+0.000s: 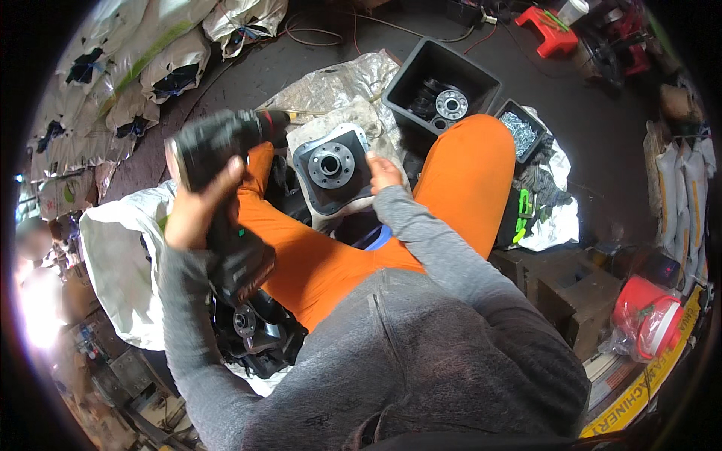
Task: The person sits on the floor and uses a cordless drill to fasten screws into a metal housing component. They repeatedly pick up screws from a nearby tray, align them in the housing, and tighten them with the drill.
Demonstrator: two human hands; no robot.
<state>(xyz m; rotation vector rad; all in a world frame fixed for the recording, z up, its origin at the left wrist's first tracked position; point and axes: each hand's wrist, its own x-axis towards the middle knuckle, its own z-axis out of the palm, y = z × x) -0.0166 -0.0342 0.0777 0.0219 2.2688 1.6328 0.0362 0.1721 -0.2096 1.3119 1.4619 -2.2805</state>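
Note:
My left hand is closed around the grip of a black cordless drill, raised left of my lap and slightly blurred. The drill's nose points right, toward a square metal plate with a round flanged hub at its centre. Small holes ring the hub around a dark central bore. My right hand grips the plate's right edge, thumb on top; its other fingers are partly hidden. Pale cloth lies under and behind the plate, between my knees. The drill's tip appears apart from the hub.
Beyond my right knee stands a dark bin holding round metal hubs. A smaller tray of screws sits beside it. Another hub part lies on black material at my left. Farther off are a red stool and a red bucket.

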